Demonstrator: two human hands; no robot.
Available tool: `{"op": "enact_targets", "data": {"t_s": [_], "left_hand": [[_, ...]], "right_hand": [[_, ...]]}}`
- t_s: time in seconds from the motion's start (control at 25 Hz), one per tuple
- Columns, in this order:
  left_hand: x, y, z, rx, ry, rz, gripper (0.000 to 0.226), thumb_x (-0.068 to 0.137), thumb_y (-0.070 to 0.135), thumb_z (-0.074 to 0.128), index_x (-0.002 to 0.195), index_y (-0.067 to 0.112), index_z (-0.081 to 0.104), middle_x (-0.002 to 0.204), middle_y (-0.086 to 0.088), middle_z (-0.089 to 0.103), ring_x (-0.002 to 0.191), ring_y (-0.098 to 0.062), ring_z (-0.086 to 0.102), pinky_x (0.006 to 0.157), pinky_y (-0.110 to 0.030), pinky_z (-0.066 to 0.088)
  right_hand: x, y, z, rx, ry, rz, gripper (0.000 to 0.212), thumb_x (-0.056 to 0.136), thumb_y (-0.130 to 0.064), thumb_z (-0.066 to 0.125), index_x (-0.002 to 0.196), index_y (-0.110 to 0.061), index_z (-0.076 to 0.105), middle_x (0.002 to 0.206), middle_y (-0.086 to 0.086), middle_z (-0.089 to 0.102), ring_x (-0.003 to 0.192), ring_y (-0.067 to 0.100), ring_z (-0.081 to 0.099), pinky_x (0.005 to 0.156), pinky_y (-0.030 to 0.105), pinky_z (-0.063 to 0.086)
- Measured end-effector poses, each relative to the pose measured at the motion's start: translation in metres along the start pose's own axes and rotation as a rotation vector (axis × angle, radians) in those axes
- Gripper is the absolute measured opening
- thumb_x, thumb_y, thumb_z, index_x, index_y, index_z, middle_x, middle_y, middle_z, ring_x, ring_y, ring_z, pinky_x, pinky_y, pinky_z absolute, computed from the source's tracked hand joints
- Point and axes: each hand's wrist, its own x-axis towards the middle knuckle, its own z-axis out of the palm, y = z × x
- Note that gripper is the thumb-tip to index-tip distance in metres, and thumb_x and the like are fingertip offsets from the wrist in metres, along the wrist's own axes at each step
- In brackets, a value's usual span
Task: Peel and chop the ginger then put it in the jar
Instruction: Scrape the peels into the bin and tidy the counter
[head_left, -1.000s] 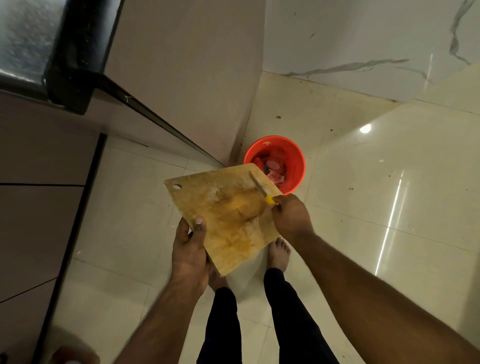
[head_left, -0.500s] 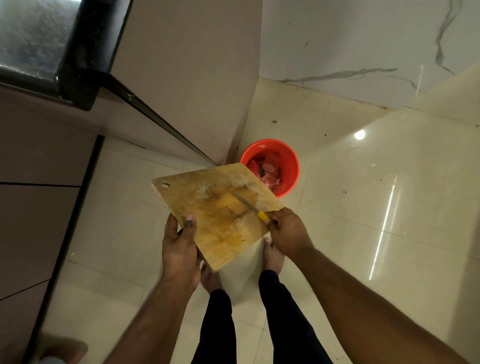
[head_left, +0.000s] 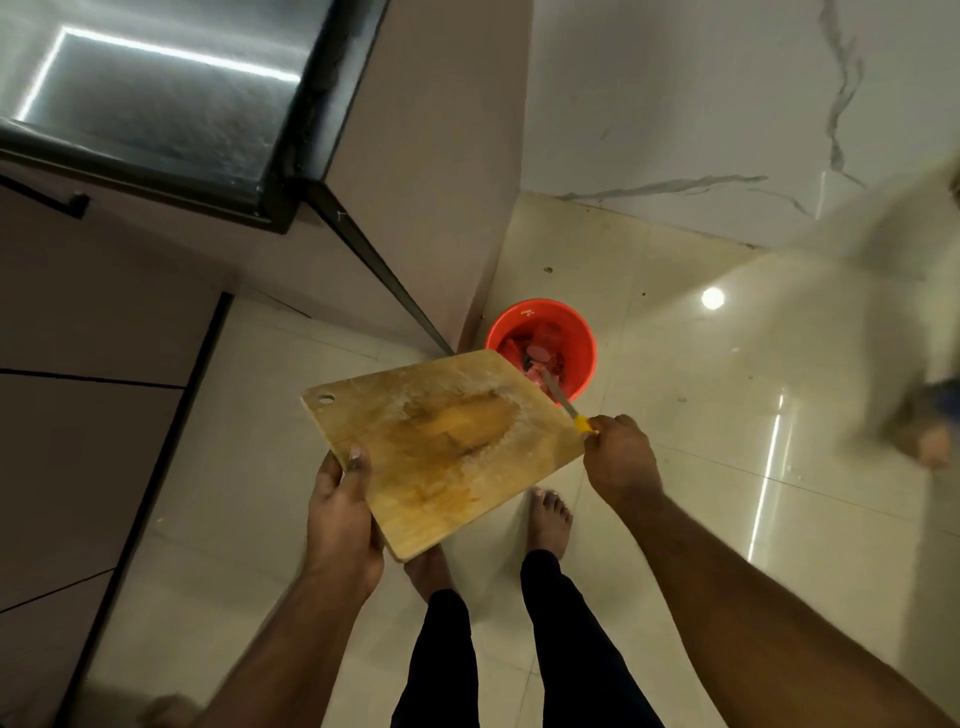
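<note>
The stiff, light wooden cutting board (head_left: 441, 447) is gripped at its near edge by the left hand (head_left: 340, 512), thumb on top, tilted toward the red bucket (head_left: 582, 343), while the yellow-handled knife (head_left: 566, 408) is held in the curled fingers (head_left: 618, 431) of the right hand (head_left: 621, 460); no ginger or jar is seen.

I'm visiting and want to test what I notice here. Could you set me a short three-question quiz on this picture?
1. True or false: the left hand grips the wooden cutting board.
2. The right hand holds: A a spoon, B a knife with a yellow handle, C a jar?
3. Fill in: the knife blade points out over the ___ bucket on the floor.

Key: 1 true; 2 B; 3 red.
</note>
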Motion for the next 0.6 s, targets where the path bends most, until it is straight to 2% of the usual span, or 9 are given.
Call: {"op": "enact_targets", "data": {"t_s": [0.08,0.24,0.4,0.6], "left_hand": [[-0.016,0.013,-0.011,-0.012,-0.04,0.006,0.034,0.102,0.036,0.049,0.132,0.023,0.058,0.122,-0.006,0.071,0.11,-0.033,0.068,0.092,-0.066,0.05],[-0.043,0.043,-0.031,-0.017,-0.122,-0.038,0.033,0.104,0.034,0.047,0.132,0.019,0.058,0.12,-0.008,0.071,0.108,-0.033,0.069,0.083,-0.057,0.057],[-0.073,0.078,-0.044,0.0,-0.27,-0.065,0.035,0.105,0.036,0.045,0.133,0.019,0.057,0.122,-0.011,0.07,0.108,-0.035,0.069,0.089,-0.061,0.054],[-0.105,0.111,-0.063,0.021,-0.448,-0.066,0.036,0.104,0.039,0.046,0.132,0.02,0.058,0.122,-0.012,0.07,0.108,-0.037,0.069,0.085,-0.063,0.055]], "right_hand": [[-0.017,-0.016,-0.012,0.095,0.028,-0.032,0.03,0.094,-0.012,0.05,0.117,-0.01,0.068,0.101,0.016,0.061,0.092,0.033,0.061,0.083,0.041,0.052],[-0.05,-0.049,-0.041,0.233,0.103,0.022,0.03,0.094,-0.016,0.054,0.121,-0.012,0.066,0.111,0.014,0.062,0.101,0.032,0.061,0.088,0.04,0.05],[-0.085,-0.088,-0.082,0.281,0.195,0.0,0.03,0.092,-0.018,0.058,0.119,-0.01,0.068,0.11,0.017,0.066,0.1,0.035,0.062,0.085,0.04,0.05],[-0.149,-0.097,-0.13,0.352,0.256,0.042,0.028,0.093,-0.021,0.059,0.118,-0.019,0.072,0.112,0.01,0.07,0.104,0.031,0.063,0.087,0.033,0.048]]}}
